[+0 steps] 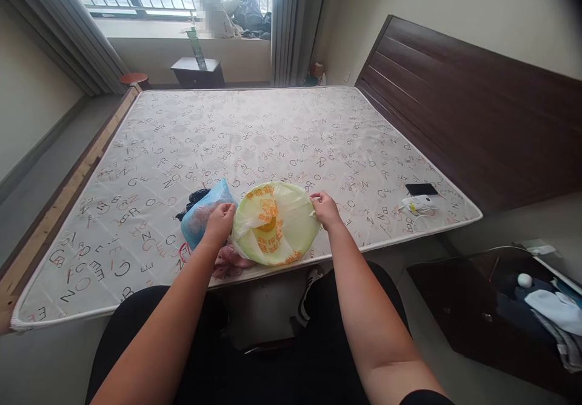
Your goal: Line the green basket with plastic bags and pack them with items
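Observation:
A pale yellow-green plastic bag (pixel 277 226) with orange printing is stretched into a wide oval above the near edge of the mattress (pixel 254 138). My left hand (pixel 220 223) is closed on its left rim. The opposite rim is pinched between the fingers of my right hand (pixel 325 210). Behind my left hand lies a blue plastic bag (pixel 195 220), beside something black (pixel 197 197). Pink cloth (pixel 231 259) shows below the yellow-green bag, partly covered by it. What the stretched bag holds, if anything, I cannot tell.
A black phone-like slab (pixel 421 189) and a white device with a cable (pixel 417 204) lie on the mattress at right. The dark headboard (pixel 473 96) rises beyond. A dark table (pixel 454 296) with cloths stands lower right. A nightstand (pixel 197 71) holds a green bottle (pixel 196 48).

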A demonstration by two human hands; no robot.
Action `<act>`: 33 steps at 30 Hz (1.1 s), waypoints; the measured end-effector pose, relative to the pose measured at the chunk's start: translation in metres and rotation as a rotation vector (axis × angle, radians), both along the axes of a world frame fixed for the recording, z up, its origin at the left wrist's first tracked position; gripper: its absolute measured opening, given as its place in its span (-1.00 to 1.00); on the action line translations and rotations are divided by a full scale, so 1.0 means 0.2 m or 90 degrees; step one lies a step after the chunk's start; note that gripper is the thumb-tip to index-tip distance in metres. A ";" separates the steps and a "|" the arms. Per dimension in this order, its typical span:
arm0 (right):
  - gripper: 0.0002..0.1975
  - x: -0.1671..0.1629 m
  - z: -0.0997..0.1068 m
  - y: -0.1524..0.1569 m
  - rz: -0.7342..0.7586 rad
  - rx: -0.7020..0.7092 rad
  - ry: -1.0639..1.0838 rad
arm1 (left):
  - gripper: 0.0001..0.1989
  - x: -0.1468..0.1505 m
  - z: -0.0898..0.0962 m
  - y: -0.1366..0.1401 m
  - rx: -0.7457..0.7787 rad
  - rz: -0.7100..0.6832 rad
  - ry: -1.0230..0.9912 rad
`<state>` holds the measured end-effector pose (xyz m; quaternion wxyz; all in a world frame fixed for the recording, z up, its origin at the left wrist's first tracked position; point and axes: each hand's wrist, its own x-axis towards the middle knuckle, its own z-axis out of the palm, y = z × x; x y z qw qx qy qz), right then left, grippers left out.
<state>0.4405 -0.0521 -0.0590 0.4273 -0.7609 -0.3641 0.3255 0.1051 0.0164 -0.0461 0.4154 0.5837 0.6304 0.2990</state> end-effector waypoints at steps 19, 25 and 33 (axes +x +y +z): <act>-0.72 0.00 0.06 -0.04 0.168 -0.297 -0.285 | -0.59 0.12 0.00 -0.18 0.273 -0.363 0.391; -0.66 -0.03 0.18 -0.04 0.101 -0.055 -0.293 | -0.68 0.23 0.06 -0.31 0.260 -0.587 0.300; -0.71 -0.36 0.26 -0.07 0.293 0.208 -0.446 | -0.54 0.30 0.06 -0.48 0.179 -0.579 0.408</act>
